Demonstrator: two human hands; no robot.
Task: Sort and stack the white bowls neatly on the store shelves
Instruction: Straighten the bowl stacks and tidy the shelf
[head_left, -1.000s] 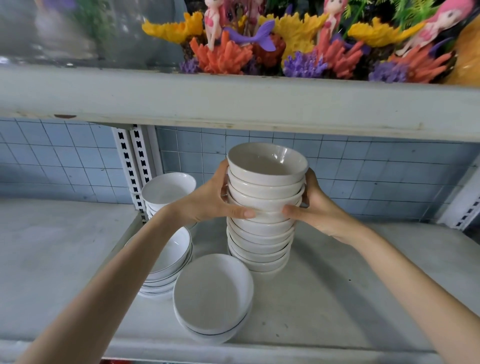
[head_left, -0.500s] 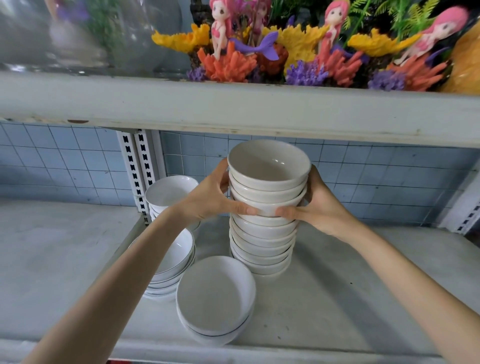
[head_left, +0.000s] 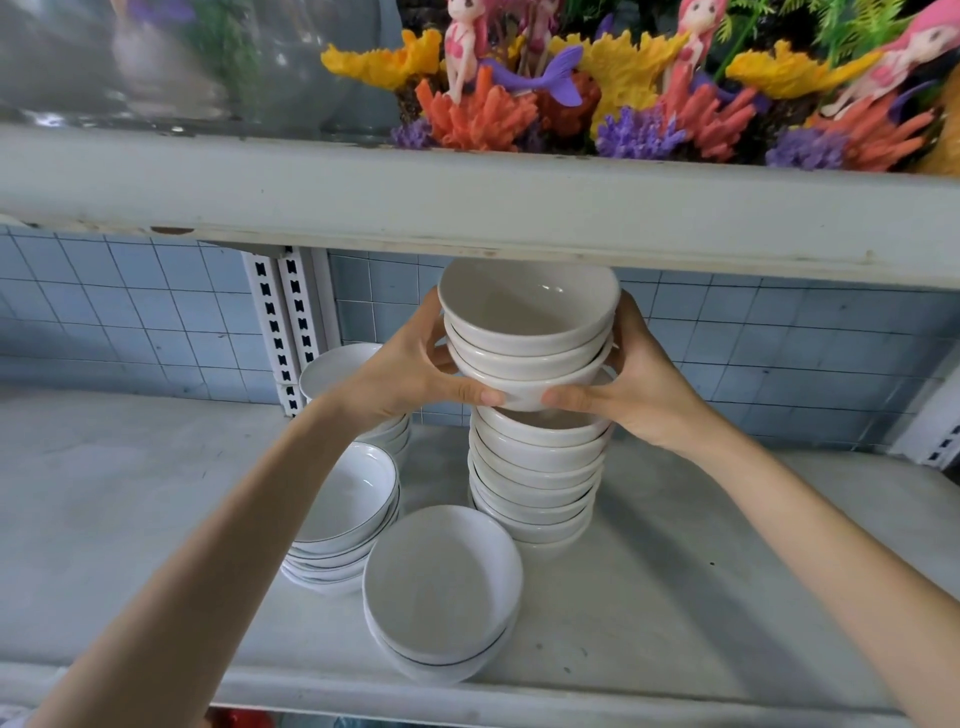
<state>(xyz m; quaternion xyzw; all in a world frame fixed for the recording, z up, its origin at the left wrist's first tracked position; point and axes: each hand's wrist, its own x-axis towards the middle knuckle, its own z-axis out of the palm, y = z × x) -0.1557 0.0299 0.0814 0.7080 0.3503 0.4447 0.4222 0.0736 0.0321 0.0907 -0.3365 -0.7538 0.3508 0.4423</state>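
Shallow bowls sit nested at the left, apparently sorted by kind. The left hand curls round three deeper bowls and holds them just clear of the tall stack, close beneath the upper shelf. The right hand grips the opposite side, likely for balance.

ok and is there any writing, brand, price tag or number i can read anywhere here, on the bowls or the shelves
No readable text anywhere in this view.
held bowls: plain white, no mark showing.
tall stack and front stack: plain; the front one has only a thin dark rim line.
upper shelf edge: chipped paint, no price tag.
mermaid ornaments: no label visible.
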